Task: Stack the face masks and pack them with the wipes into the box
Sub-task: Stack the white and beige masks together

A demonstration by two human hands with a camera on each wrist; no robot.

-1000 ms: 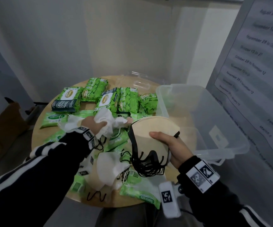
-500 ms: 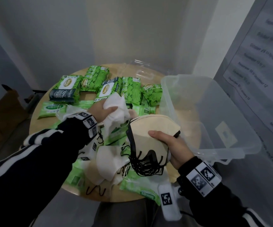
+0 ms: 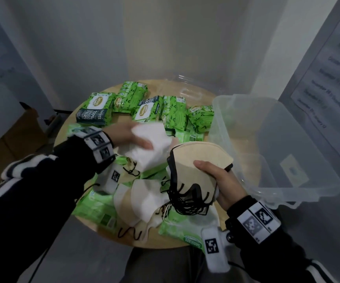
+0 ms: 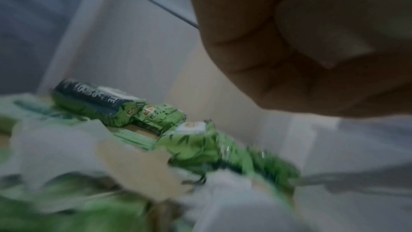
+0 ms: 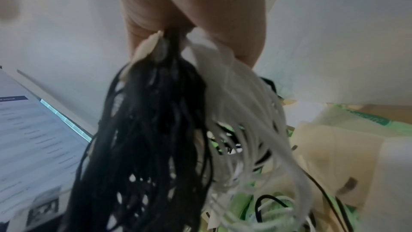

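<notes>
My right hand (image 3: 216, 178) grips a stack of folded face masks (image 3: 197, 160), beige on top, with black ear loops (image 3: 187, 201) hanging below; the right wrist view shows black and white loops (image 5: 156, 138) dangling from the pinch. My left hand (image 3: 128, 135) holds white masks (image 3: 154, 146) just left of the stack, lifted above the table. More beige and white masks (image 3: 140, 203) lie loose on the round wooden table (image 3: 244, 160). Green wipes packs (image 3: 95, 108) lie in a row at the back. The clear plastic box (image 3: 283, 193) stands open at the right.
Flat pale green wipes packs (image 3: 181, 235) lie near the table's front edge under the loose masks. A clear lid (image 3: 187, 92) lies at the back of the table. A board with printed text (image 3: 328, 82) stands close on the right, and brown cartons (image 3: 13, 137) sit on the floor left.
My left hand has lifted the white masks off the table and carried them right, toward the stack in my right hand. The right hand has kept its grip and hardly moved.
</notes>
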